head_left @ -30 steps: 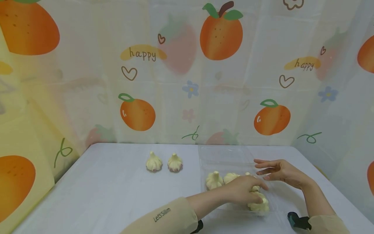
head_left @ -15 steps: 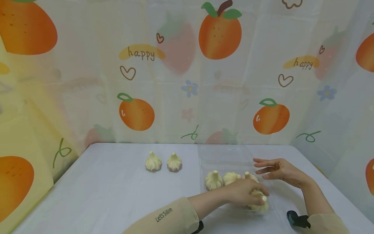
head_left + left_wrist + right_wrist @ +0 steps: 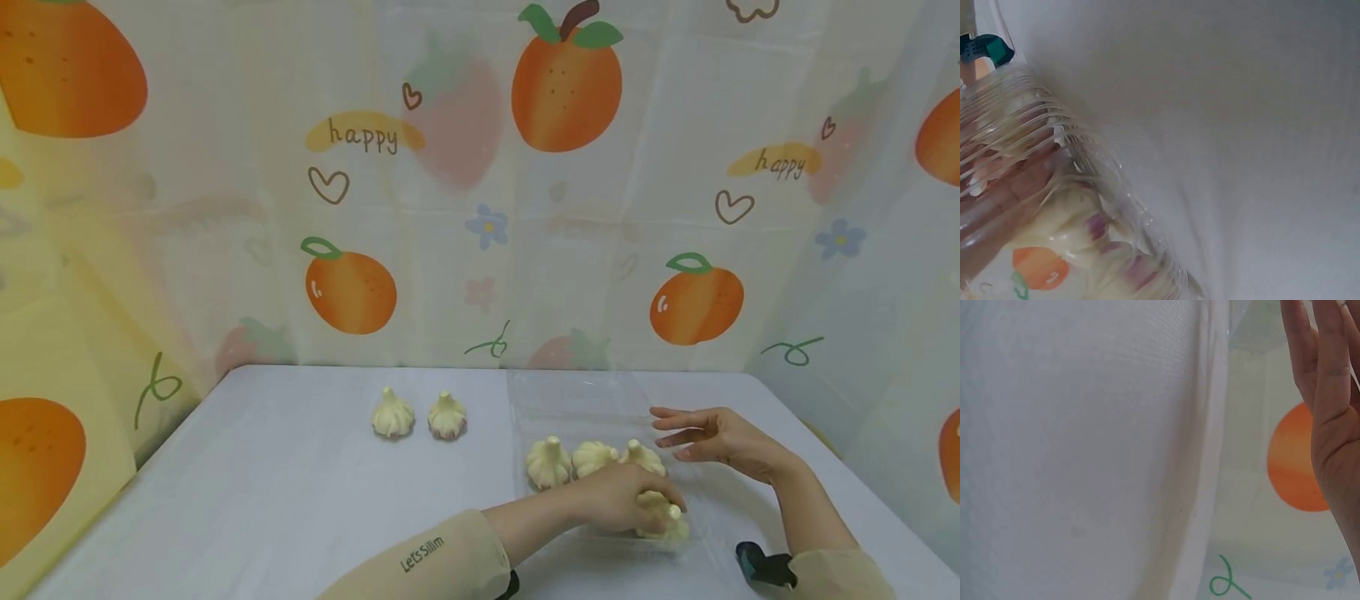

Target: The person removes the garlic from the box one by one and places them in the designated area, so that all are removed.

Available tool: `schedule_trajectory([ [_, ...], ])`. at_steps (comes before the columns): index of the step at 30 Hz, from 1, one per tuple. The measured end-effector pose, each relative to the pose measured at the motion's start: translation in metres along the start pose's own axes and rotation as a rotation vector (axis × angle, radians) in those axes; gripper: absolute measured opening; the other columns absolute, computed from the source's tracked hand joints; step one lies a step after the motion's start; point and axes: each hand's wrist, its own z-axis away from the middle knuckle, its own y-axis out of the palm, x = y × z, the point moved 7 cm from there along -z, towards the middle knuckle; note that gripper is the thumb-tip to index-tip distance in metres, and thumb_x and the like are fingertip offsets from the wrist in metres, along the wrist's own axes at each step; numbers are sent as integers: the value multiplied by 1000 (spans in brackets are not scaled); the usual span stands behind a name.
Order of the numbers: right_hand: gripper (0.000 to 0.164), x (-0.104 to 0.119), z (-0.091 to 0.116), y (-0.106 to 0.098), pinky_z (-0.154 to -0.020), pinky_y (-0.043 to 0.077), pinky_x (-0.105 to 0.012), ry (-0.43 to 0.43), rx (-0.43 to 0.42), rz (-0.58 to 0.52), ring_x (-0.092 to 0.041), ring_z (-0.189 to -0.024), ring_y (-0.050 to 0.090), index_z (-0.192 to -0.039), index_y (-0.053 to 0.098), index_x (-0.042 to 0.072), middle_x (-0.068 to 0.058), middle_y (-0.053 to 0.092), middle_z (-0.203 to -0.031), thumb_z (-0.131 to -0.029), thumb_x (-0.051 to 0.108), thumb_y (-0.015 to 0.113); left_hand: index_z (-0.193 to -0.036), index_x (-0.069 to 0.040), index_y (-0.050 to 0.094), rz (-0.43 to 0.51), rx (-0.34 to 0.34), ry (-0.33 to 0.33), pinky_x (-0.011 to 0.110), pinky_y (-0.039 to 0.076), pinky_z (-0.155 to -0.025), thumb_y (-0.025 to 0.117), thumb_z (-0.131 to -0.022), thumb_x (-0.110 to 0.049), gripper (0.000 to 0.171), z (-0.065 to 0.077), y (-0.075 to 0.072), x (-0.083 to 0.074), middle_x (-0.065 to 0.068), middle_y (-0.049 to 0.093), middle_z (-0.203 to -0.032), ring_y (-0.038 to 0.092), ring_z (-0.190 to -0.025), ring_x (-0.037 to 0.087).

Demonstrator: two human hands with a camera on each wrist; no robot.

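My left hand (image 3: 626, 497) reaches into a clear plastic box (image 3: 570, 398), its fingers curled round a garlic bulb (image 3: 673, 527) at the box's front right. Behind that hand, three more garlic bulbs stand in a row: one at the left (image 3: 549, 463), one in the middle (image 3: 594, 457) and one at the right (image 3: 643, 455). In the left wrist view, the hand (image 3: 1007, 194) and garlic bulbs (image 3: 1072, 219) show through the ridged plastic wall. My right hand (image 3: 723, 443) hovers by the box's right side, fingers extended and holding nothing; the right wrist view shows this hand (image 3: 1335, 419) too.
Two garlic bulbs, one left (image 3: 393, 414) and one right (image 3: 447, 417), sit on the white table (image 3: 285, 483) left of the box. A fruit-patterned curtain (image 3: 450, 208) hangs behind the table. A dark wrist strap (image 3: 763, 565) is at the right wrist.
My left fingers have shifted slightly on the front-right garlic bulb, and its stem shows more now. The right hand has stayed in place.
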Motion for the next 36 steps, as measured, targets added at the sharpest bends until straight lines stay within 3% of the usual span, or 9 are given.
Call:
schedule_trajectory([
  [6, 48, 0, 1, 0, -94, 56, -23, -1, -4, -4, -8, -118, 65, -138, 43, -16, 30, 52, -141, -94, -1, 56, -120, -30, 68, 10, -14, -55, 12, 44, -85, 74, -88, -21, 34, 2, 2, 1, -17, 65, -128, 48, -85, -6],
  [15, 46, 2, -1, 3, -93, 56, -23, -9, 0, -24, -7, -117, 66, -137, 47, -13, 29, 52, -140, -94, -2, 56, -118, -31, 68, 1, -61, -57, 11, 44, -83, 75, -86, -20, 34, 2, 2, 1, -18, 66, -125, 49, -85, -7],
  [20, 44, 4, 0, 4, -94, 55, -22, -19, 6, -29, -7, -117, 66, -137, 48, -11, 30, 53, -139, -94, -2, 55, -120, -29, 68, 25, -77, -39, 10, 43, -75, 74, -86, -20, 36, 1, 0, 0, -17, 67, -121, 46, -74, -4],
  [24, 45, 4, -1, 4, -94, 54, -20, -23, 10, -21, -7, -118, 66, -137, 47, -13, 31, 53, -138, -94, -2, 55, -120, -31, 68, 30, -99, -40, 11, 44, -78, 74, -86, -21, 36, 2, -6, 0, -18, 68, -122, 50, -82, -7],
  [29, 48, 1, 0, 2, -95, 54, -20, 1, -2, -3, -7, -118, 65, -138, 43, -16, 33, 52, -138, -94, -1, 56, -120, -32, 68, 25, -118, -15, 12, 44, -89, 74, -87, -24, 35, 7, -13, -4, -19, 66, -125, 54, -107, -10],
  [36, 48, 0, 0, 1, -94, 55, -23, 8, -6, 1, -6, -118, 64, -138, 43, -15, 32, 52, -139, -94, 0, 56, -122, -30, 66, 36, -158, 57, 12, 41, -86, 71, -90, -25, 33, 16, -31, -18, -14, 67, -122, 50, -98, -7],
])
